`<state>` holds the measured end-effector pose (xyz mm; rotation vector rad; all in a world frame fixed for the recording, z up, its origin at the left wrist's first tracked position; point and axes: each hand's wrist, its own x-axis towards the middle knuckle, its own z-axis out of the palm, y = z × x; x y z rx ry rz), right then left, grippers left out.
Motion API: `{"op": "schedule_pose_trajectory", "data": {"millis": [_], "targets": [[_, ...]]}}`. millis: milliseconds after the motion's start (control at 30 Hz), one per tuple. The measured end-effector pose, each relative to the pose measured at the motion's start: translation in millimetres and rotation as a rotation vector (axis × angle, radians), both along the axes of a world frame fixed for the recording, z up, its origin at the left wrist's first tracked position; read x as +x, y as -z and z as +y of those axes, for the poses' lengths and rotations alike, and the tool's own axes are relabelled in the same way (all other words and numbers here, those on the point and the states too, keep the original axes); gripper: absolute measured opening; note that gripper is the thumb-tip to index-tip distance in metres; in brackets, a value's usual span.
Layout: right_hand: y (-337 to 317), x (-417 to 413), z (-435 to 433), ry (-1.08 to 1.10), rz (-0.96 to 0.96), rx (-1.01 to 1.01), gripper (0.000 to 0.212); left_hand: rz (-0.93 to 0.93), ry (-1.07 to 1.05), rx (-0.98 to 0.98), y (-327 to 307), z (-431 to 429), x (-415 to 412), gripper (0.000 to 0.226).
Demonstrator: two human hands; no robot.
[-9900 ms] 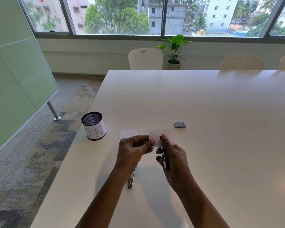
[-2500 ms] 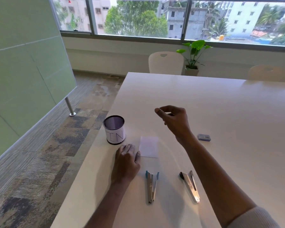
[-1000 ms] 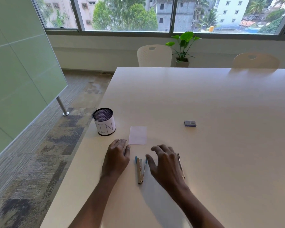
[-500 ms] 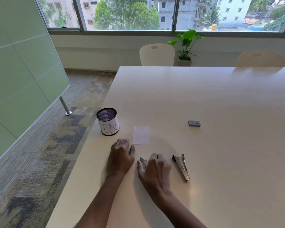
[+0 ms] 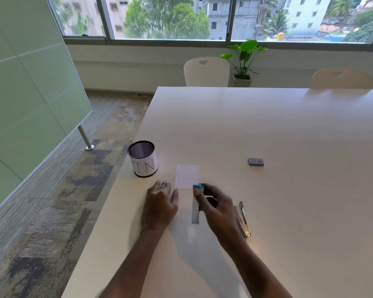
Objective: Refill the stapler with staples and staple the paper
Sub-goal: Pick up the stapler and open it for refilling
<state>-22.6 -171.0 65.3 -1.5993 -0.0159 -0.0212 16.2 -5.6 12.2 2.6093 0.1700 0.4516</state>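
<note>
Gripping blue stapler (image 5: 195, 209): right hand (image 5: 219, 208) fingers curled | left hand (image 5: 159, 206) fingers flat, table (image 5: 267, 125)

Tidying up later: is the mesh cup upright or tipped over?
Upright: the mesh cup stands on its base, round mouth facing up.

Counter (image 5: 267, 125) is carrying 2 staplers (blue stapler (image 5: 195, 211), silver stapler (image 5: 243, 221)), 1 paper (image 5: 186, 175), 1 staple box (image 5: 255, 161), 1 mesh cup (image 5: 142, 160); white chair (image 5: 206, 72), tan chair (image 5: 342, 79) & 1 plant (image 5: 244, 54) are standing behind.
</note>
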Motion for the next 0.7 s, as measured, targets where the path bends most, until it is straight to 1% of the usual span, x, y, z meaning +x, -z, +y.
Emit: {"op": "schedule_pose_trajectory", "data": {"millis": [33, 67, 100, 133, 200, 267, 400, 467, 567, 700], "targets": [[-7.7, 0.5, -2.1, -0.045, 0.065, 0.237, 0.021, -0.004, 0.0, 0.005, 0.5, 0.2, 0.1, 0.04], [-15.8, 1.2, -4.1, -0.095, 0.126, 0.445, 0.025, -0.007, 0.0, 0.01, 0.9, 0.8, 0.3, 0.04], [-23.7, 1.9, -6.5, -0.151, 0.179, 0.605, 0.03, -0.008, 0.0, 0.013, 1.3, 1.0, 0.2, 0.04], [-31.0, 2.3, -8.9, -0.214, 0.222, 0.721, 0.034, -0.005, -0.002, 0.012, 1.7, 1.4, 0.1, 0.041], [-41.2, 1.8, -13.4, -0.342, 0.263, 0.871, 0.035, 0.004, -0.005, 0.011, 2.3, 1.8, 0.1, 0.042], [-47.0, -0.2, -16.2, -0.438, 0.281, 0.969, 0.039, 0.0, -0.004, 0.014, 2.7, 1.8, 0.8, 0.042], [-50.5, -4.3, -17.3, -0.568, 0.333, 1.067, 0.065, -0.004, -0.003, 0.013, 2.1, 1.4, 1.1, 0.042], [-50.5, -5.6, -17.2, -0.629, 0.352, 1.11, 0.07, -0.003, -0.001, 0.015, 2.2, 1.9, 0.7, 0.042], [-51.1, -6.6, -16.2, -0.672, 0.385, 1.17, 0.064, -0.007, -0.002, 0.02, 2.6, 2.2, 1.0, 0.042], [-53.1, -7.5, -14.7, -0.609, 0.392, 1.164, 0.049, -0.003, 0.0, 0.031, 1.7, 1.9, 0.9, 0.042]]}}
